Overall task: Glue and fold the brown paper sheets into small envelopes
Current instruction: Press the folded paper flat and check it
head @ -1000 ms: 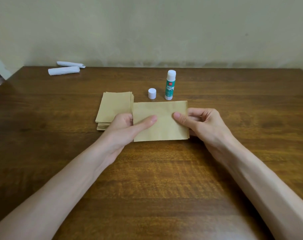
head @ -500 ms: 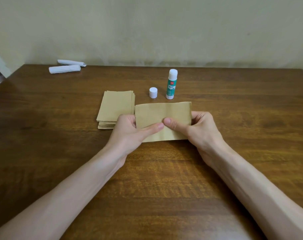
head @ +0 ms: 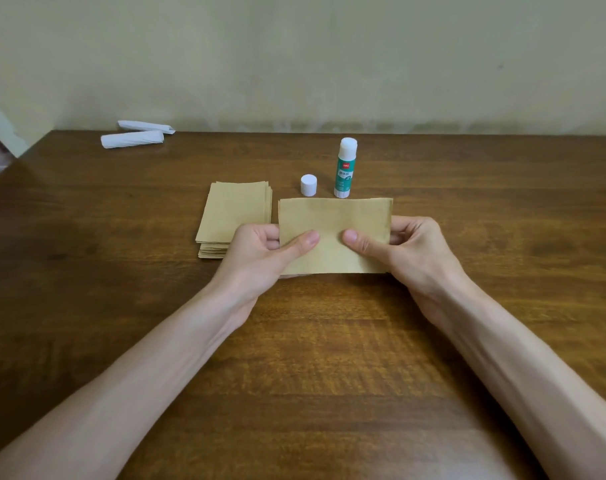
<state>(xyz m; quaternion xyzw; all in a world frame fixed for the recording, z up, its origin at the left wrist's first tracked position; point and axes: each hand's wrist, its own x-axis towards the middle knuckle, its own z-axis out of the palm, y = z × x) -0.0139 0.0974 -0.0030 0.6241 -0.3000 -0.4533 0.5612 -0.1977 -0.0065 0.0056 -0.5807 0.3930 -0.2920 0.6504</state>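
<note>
You hold one brown sheet [head: 332, 220] just in front of the glue stick [head: 344, 171], its far edge close to the stick's base; your left hand [head: 256, 251] pinches its left side and your right hand [head: 408, 251] its right side, each grip closed on the paper with the thumb on top; the one glue stick stands upright and uncapped on the desk [head: 329, 358]; one white cap [head: 308, 185] stands just left of the glue stick; one stack of brown sheets [head: 235, 209] lies farther left of the glue stick, past the cap; two white folded papers [head: 132, 138] lie well to the glue stick's left and farther back.
</note>
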